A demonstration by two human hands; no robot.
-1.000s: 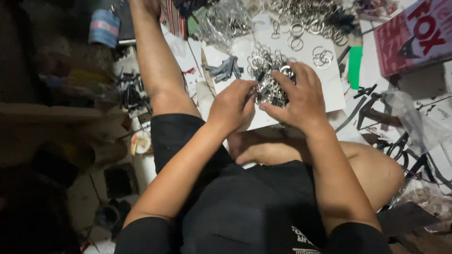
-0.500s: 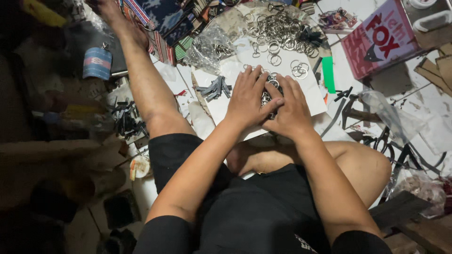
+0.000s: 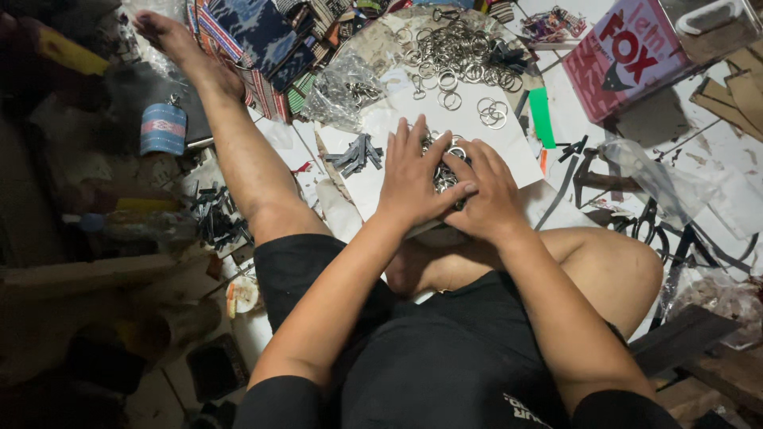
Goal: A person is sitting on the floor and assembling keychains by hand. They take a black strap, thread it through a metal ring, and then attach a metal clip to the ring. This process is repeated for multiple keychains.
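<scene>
Cardboard first, biggest thing around: a pale sheet of white cardboard [image 3: 509,151] lies under both hands and runs on ahead of the fingers. A red rectangular box with white and black lettering [image 3: 636,59] sits far off to the right of the fingers, tilted. Further ahead of the fingertips there's a heap of loose silver metal split rings [image 3: 457,48], and a crumpled clear plastic bag [image 3: 342,95] ahead-left. A small green rectangular tag [image 3: 543,117] lies just ahead-right, long axis pointing away from the person.

The left hand [image 3: 413,179] and right hand [image 3: 485,195] are pressed together, fingers curled around a small clump of silver key rings [image 3: 445,163] that pokes out between and just ahead of the fingertips. Both hands seem equally near; exact grip is hidden. A little bundle of dark grey strips [image 3: 355,153] is just left of the left fingers.
</scene>
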